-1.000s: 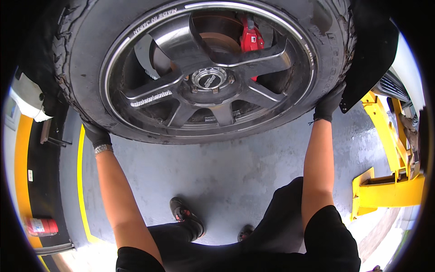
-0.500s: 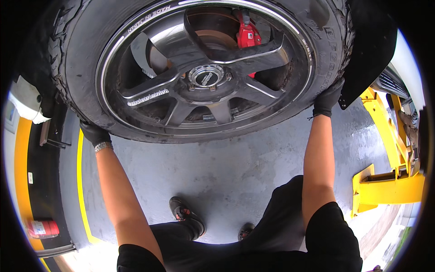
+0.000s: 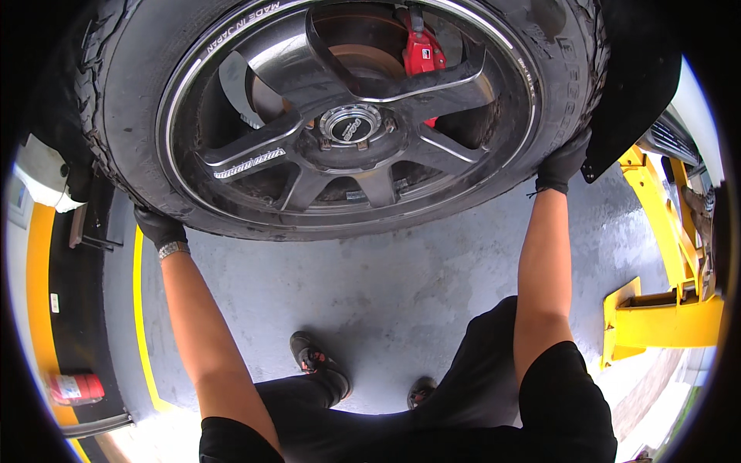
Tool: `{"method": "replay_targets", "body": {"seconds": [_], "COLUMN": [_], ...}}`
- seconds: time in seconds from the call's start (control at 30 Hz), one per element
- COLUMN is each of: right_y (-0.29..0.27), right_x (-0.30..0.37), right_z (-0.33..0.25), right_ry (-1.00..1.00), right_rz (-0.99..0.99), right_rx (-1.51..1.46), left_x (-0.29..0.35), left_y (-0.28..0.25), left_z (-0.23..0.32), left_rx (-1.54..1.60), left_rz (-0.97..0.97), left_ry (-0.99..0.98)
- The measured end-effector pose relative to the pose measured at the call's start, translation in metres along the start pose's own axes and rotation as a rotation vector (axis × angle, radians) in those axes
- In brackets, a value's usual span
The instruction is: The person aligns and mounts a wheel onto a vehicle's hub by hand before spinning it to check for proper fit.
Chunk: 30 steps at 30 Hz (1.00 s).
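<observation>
Since 1 s ago the wheel [image 3: 347, 116] has turned a bit clockwise: the red caliper [image 3: 421, 52] behind the spokes sat near 1 o'clock of the hub, now it's closer to 12, and the spokes have shifted w/ it. Both my hands have kept their grip on the tyre, same spots approx.

Head view, only one: wheel fills the top half, dark multi-spoke rim w/ a round centre cap [image 3: 351, 125], lug nuts around it, brake disc visible thru the gaps. Tyre is off the grey floor [image 3: 401, 285], raised in front of me.

My left hand [image 3: 158, 226], black glove, is clamped on the tread at approx 8 o'clock of the wheel, fingers wrapped behind the tyre so I can't see the tips. Metal watch band [image 3: 173, 250] at the wrist just below the glove.

My right hand [image 3: 563, 162], also gloved, grasps the tyre edge at approx 4 o'clock, palm pressed to the sidewall, fingers curled round the tread. Black mud flap [image 3: 629, 116] just beside it at 3 o'clock.

Rest: yellow lift arm [image 3: 664, 309] at 4 o'clock of the pic, well apart from the wheel. Yellow floor line [image 3: 139, 309] at 8 o'clock, red extinguisher [image 3: 76, 388] lying near the left rim. My shoes [image 3: 312, 363] at 6 o'clock on the floor, below the wheel.
</observation>
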State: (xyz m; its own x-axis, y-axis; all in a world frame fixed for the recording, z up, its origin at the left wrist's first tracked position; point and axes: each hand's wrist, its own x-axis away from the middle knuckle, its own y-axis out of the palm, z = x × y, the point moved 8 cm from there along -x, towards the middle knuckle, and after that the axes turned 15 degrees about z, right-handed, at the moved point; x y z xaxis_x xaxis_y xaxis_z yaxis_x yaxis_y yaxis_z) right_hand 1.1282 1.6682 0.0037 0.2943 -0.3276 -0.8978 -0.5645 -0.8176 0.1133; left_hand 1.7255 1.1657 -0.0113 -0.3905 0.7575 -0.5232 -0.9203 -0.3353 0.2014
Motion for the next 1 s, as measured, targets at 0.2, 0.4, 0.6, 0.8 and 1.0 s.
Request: {"method": "replay_targets", "body": {"seconds": [0.2,0.4,0.6,0.8,1.0], "right_y": [0.0,0.001,-0.002,0.0,0.007], "right_x": [-0.002,-0.005,-0.004,-0.001,-0.017], "right_z": [-0.003,0.008,0.002,0.012,0.028], "right_ry": [-0.084,0.248,0.137,0.034,0.191], "right_rz": [-0.018,-0.031,0.029,0.015,-0.123], "right_rx": [-0.007,-0.127,-0.044,0.051,-0.191], "left_x": [0.0,0.001,0.006,0.0,0.008], "left_y": [0.0,-0.003,0.003,0.001,0.0], "left_z": [0.001,0.003,0.022,0.007,0.042], "left_rx": [-0.063,-0.113,-0.467,-0.055,-0.782], "left_rz": [0.01,0.057,-0.054,-0.039,0.095], "left_ry": [0.026,0.059,0.455,0.108,0.596]}}
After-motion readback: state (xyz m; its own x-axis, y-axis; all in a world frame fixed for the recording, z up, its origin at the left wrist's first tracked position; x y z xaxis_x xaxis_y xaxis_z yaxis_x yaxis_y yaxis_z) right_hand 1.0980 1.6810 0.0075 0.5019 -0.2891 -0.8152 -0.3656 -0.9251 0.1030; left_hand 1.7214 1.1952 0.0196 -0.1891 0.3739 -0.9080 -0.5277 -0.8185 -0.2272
